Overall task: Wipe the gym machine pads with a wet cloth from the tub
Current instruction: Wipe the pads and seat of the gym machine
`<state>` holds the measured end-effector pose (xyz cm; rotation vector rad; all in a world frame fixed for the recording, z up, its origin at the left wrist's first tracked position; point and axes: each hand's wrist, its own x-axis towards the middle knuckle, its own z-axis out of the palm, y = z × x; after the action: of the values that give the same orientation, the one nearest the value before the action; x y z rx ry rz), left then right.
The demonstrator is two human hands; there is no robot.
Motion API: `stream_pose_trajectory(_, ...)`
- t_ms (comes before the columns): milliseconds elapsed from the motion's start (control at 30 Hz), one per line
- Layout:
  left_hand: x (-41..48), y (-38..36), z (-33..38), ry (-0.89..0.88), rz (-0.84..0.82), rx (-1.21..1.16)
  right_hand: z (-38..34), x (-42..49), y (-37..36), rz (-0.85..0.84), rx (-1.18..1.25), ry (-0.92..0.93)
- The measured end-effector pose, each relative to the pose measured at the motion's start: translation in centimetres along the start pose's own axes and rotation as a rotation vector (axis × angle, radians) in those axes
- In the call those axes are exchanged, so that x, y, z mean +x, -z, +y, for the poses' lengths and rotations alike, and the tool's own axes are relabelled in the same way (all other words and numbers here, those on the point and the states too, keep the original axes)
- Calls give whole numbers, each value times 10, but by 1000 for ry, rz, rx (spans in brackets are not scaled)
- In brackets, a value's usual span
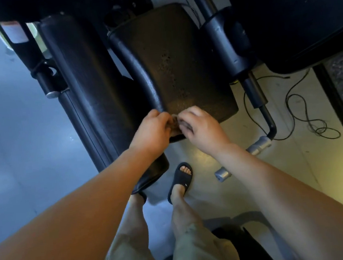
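Together left hand (151,131), right hand (203,127) pinch cloth (175,123); roller pad (89,85) alongside.

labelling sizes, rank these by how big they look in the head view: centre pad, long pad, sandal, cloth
1. centre pad and long pad: too close to rank
2. sandal
3. cloth, mostly hidden

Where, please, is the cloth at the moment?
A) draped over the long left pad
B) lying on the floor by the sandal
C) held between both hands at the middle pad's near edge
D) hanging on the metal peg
C: the left hand and right hand both pinch the cloth between them, at the near edge of the middle pad.
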<state>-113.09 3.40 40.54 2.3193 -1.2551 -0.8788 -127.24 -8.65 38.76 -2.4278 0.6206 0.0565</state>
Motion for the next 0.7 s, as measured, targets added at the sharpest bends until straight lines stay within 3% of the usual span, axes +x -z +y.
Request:
stream_pose_trajectory(200,12,4,1,-17,17,14,4,16,10,-59,-36,99)
stream_pose_trajectory(400,43,16,0,28,146,15,1,49,12,119,21,-27)
stream_pose_trajectory(700,-11,-10,-4,-125,-60,85,10,-17,-1,-9,71,44)
